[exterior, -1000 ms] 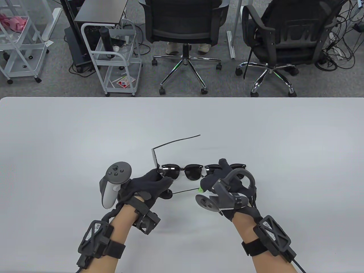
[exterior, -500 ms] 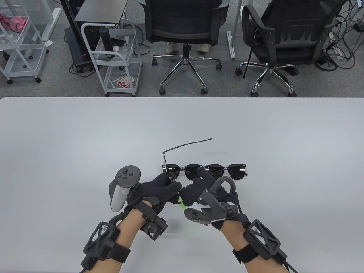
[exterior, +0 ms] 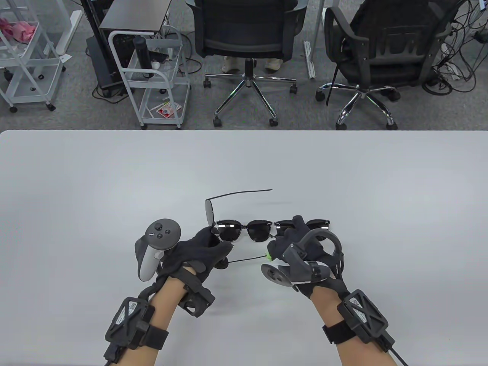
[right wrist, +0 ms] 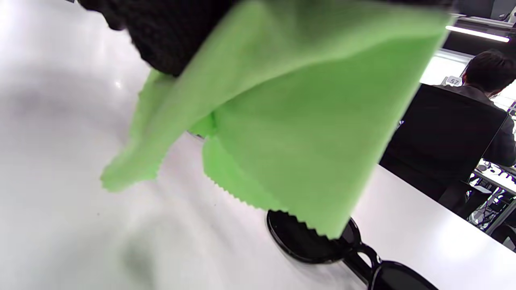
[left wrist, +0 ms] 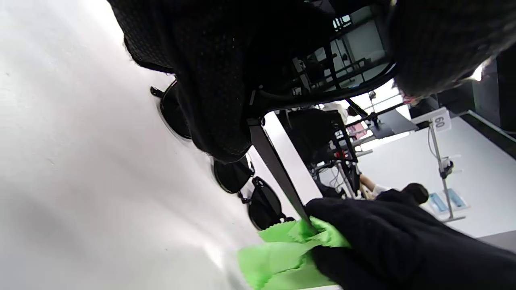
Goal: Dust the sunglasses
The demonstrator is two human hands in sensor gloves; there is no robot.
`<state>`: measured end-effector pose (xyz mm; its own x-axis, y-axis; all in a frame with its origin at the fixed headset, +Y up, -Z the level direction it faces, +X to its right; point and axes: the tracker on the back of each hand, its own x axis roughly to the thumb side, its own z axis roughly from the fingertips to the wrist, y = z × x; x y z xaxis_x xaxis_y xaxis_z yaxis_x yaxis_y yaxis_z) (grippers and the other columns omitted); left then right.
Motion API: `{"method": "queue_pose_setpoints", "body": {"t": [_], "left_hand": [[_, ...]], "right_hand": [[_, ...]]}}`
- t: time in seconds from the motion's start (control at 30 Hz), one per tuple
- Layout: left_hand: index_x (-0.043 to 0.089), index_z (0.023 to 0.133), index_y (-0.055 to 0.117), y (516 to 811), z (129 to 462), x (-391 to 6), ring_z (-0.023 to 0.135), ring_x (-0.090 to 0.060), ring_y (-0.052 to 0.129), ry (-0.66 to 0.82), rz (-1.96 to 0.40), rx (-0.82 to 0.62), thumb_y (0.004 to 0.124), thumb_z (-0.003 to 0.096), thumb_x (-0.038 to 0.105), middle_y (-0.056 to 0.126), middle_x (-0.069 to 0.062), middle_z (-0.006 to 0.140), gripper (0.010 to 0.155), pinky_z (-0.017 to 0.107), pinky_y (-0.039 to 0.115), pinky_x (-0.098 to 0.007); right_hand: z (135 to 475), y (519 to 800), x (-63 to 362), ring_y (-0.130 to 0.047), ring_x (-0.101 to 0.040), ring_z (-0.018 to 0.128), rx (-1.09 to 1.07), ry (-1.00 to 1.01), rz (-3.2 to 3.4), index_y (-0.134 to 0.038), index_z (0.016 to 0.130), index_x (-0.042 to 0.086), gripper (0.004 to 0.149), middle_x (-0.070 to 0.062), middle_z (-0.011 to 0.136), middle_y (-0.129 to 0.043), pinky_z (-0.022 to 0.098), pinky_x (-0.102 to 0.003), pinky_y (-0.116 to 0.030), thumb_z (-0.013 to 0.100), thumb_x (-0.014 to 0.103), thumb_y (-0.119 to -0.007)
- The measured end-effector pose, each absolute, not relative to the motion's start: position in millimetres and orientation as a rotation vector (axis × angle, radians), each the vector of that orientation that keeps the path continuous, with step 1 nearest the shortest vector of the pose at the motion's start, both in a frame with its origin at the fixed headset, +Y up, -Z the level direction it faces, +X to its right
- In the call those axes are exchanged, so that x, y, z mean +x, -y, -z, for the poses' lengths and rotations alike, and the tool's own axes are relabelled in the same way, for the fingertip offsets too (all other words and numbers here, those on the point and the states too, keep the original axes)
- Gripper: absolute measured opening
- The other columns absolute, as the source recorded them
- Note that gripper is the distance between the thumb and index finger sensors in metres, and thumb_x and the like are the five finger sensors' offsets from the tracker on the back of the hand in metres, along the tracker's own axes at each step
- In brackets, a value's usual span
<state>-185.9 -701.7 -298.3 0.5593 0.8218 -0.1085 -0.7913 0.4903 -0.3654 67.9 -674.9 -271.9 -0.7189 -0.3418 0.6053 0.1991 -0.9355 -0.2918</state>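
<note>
My left hand point(exterior: 217, 244) grips a black pair of sunglasses point(exterior: 209, 214) by its front, lifted off the table, with both temples open. The far temple point(exterior: 240, 193) points up and right. My right hand point(exterior: 276, 246) pinches a green cloth point(exterior: 269, 255) around the tip of the near temple point(exterior: 246, 260). In the left wrist view the near temple point(left wrist: 278, 169) runs into the green cloth point(left wrist: 282, 249) held by my right hand point(left wrist: 383, 237). The right wrist view is mostly filled by the cloth point(right wrist: 282, 100).
Two more black sunglasses lie side by side on the white table point(exterior: 114, 183): one point(exterior: 246, 230) between my hands, one point(exterior: 319, 225) partly behind my right hand. They show in the right wrist view point(right wrist: 310, 241). Office chairs and carts stand beyond the far edge.
My right hand slid the cloth along the near temple toward my left hand, then back out to the tip. The held sunglasses shifted right, then back left.
</note>
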Motion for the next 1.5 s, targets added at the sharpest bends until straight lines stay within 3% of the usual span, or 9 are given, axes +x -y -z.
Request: {"method": "queue_pose_setpoints", "body": {"t": [0.17,0.3,0.37,0.53,0.63,0.77,0.93,1.23,1.5], "left_hand": [[0.013,0.104,0.056,705.7,300.4,-186.7,0.063,-0.018,0.115,0.066,-0.936,-0.395,0.082,0.0321,0.072,0.083,-0.002,0.093,0.097,0.067,0.076,-0.042],[0.013,0.104,0.055,707.3,302.8,-193.5,0.064,-0.017,0.114,0.033,-0.956,-0.381,0.081,0.0323,0.072,0.082,-0.002,0.093,0.097,0.067,0.076,-0.041],[0.013,0.105,0.054,707.1,303.2,-196.9,0.065,-0.017,0.114,0.021,-0.961,-0.366,0.081,0.0325,0.072,0.081,-0.002,0.094,0.097,0.068,0.076,-0.041],[0.014,0.105,0.052,706.9,303.3,-200.7,0.066,-0.016,0.113,0.013,-0.997,-0.357,0.080,0.0329,0.072,0.080,-0.001,0.095,0.097,0.068,0.076,-0.041],[0.013,0.105,0.051,707.2,303.0,-199.9,0.067,-0.016,0.113,0.017,-1.001,-0.367,0.079,0.0331,0.072,0.080,-0.001,0.096,0.097,0.068,0.075,-0.041],[0.014,0.105,0.051,707.3,302.7,-199.2,0.067,-0.016,0.113,0.018,-1.011,-0.371,0.079,0.0331,0.073,0.079,-0.001,0.096,0.098,0.068,0.075,-0.041],[0.014,0.106,0.049,704.3,302.2,-199.8,0.069,-0.015,0.112,0.021,-1.057,-0.349,0.077,0.0335,0.073,0.078,0.000,0.097,0.097,0.069,0.075,-0.040],[0.019,0.108,0.044,700.1,295.0,-182.2,0.073,-0.011,0.110,0.137,-1.132,-0.364,0.074,0.0334,0.075,0.074,0.003,0.100,0.098,0.072,0.073,-0.040],[0.024,0.109,0.045,697.7,285.9,-153.3,0.074,-0.012,0.109,0.252,-1.079,-0.421,0.076,0.0323,0.074,0.074,0.004,0.101,0.097,0.073,0.071,-0.041]], "right_hand": [[254.9,645.7,73.4,-0.096,-0.036,0.080,-1.065,-0.624,2.754,-0.090,0.082,0.020,0.046,-0.003,0.084,-0.100,0.062,-0.066,-0.063,0.042,0.041,-0.082],[245.7,636.7,69.0,-0.104,-0.031,0.067,-1.165,-0.518,2.886,-0.094,0.078,0.017,0.044,-0.004,0.072,-0.106,0.061,-0.064,-0.067,0.042,0.041,-0.083],[246.4,642.7,62.2,-0.105,-0.031,0.065,-1.258,-0.335,2.923,-0.094,0.077,0.016,0.044,-0.004,0.070,-0.106,0.060,-0.064,-0.069,0.041,0.040,-0.084],[255.3,685.5,44.4,-0.104,-0.033,0.064,-1.380,0.454,2.915,-0.093,0.078,0.014,0.045,-0.006,0.070,-0.106,0.059,-0.064,-0.068,0.042,0.040,-0.084],[258.4,708.2,40.6,-0.101,-0.035,0.069,-1.337,0.686,2.863,-0.091,0.080,0.013,0.046,-0.008,0.075,-0.103,0.059,-0.066,-0.066,0.043,0.039,-0.084],[265.2,722.5,40.1,-0.093,-0.041,0.078,-1.232,0.646,2.805,-0.080,0.091,0.010,0.057,-0.013,0.088,-0.093,0.060,-0.067,-0.063,0.042,0.040,-0.085],[271.6,700.9,55.4,-0.083,-0.045,0.087,-1.201,0.477,2.968,-0.071,0.098,0.010,0.069,-0.016,0.099,-0.080,0.061,-0.068,-0.059,0.040,0.041,-0.089],[274.6,672.6,79.0,-0.092,-0.043,0.078,-1.066,-0.185,3.399,-0.083,0.090,0.010,0.057,-0.015,0.092,-0.090,0.059,-0.065,-0.067,0.043,0.041,-0.085],[268.9,668.9,62.4,-0.090,-0.043,0.082,-1.087,-0.311,3.348,-0.077,0.094,0.008,0.058,-0.016,0.095,-0.086,0.060,-0.066,-0.066,0.043,0.035,-0.085]]}}
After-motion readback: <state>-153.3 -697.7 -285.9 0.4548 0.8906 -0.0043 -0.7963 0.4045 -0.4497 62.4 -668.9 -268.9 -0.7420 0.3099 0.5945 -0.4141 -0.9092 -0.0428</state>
